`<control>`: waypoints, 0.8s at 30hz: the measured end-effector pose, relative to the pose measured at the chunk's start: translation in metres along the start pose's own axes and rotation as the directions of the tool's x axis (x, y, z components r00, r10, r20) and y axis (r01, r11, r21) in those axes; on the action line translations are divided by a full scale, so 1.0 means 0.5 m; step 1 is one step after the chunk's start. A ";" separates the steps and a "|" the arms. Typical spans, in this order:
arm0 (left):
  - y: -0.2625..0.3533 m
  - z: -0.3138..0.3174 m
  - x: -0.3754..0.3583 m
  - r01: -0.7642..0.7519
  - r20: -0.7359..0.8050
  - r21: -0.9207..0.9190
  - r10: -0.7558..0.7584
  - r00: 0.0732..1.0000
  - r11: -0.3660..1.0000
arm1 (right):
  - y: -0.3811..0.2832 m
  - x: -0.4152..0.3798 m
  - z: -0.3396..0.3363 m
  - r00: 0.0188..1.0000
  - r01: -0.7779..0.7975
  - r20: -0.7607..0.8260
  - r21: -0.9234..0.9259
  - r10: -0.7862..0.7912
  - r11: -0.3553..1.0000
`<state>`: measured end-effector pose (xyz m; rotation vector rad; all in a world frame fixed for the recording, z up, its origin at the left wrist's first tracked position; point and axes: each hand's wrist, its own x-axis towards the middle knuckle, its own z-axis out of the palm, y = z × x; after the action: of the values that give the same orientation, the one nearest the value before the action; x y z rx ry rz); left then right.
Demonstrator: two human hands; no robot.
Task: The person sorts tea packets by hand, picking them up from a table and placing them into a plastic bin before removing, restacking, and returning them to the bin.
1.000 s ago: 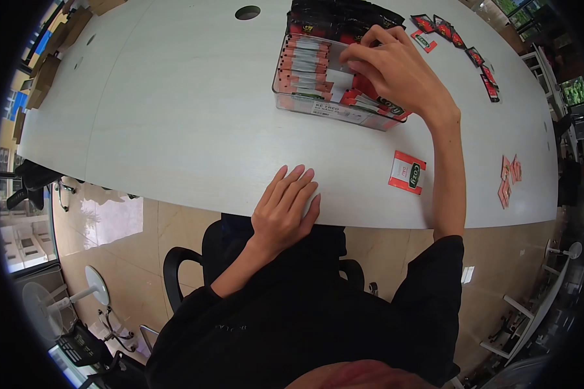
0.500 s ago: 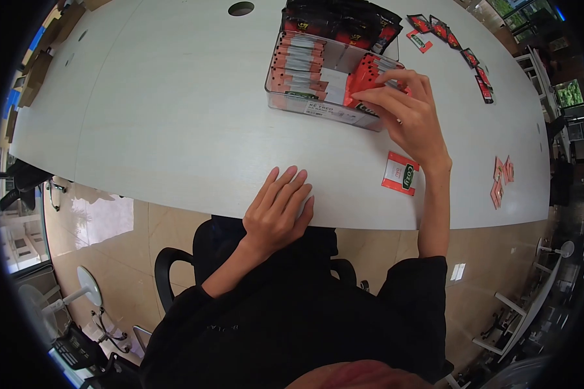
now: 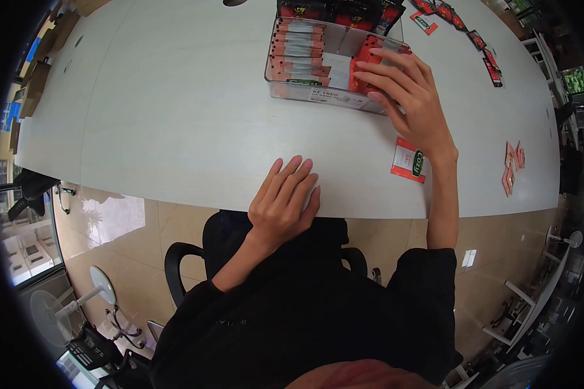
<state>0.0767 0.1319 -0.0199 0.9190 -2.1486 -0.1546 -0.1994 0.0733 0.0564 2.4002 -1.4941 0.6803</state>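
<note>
My left hand lies palm down on the white table, fingers spread and holding nothing. My right hand is over the right end of a clear plastic box, its fingers apart at the red packets there. The fingers partly cover those packets. Pale orange and silver packets stand in a row in the box's left part. Black packets fill the section behind. A single red and white Cozy packet lies flat below my right wrist.
At the back right, another red packet lies beside a line of black and red packets. Several pale red packets lie near the right edge. Brown boxes stand at the far left.
The fingers of my right hand have spread from a pinch at the red packets. The whole view has shifted slightly; my left hand remains resting on the table.
</note>
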 end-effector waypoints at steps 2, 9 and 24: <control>0.001 0.001 -0.001 0.003 -0.002 0.003 -0.003 1.000 1.000 | 0.007 -0.002 0.004 0.997 0.047 0.060 -0.049 -0.044 0.998; 0.000 0.003 -0.004 0.002 -0.012 0.005 -0.002 1.000 1.000 | 0.013 0.006 -0.001 0.992 -0.061 -0.109 -0.020 0.059 0.998; -0.006 0.008 -0.017 -0.018 0.012 0.025 0.018 1.000 1.000 | 0.024 -0.002 0.002 0.978 -0.197 0.070 0.009 0.196 0.980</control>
<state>0.0795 0.1343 -0.0289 0.9153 -2.1734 -0.1247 -0.2101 0.0680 0.0544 2.3300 -1.7779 0.6572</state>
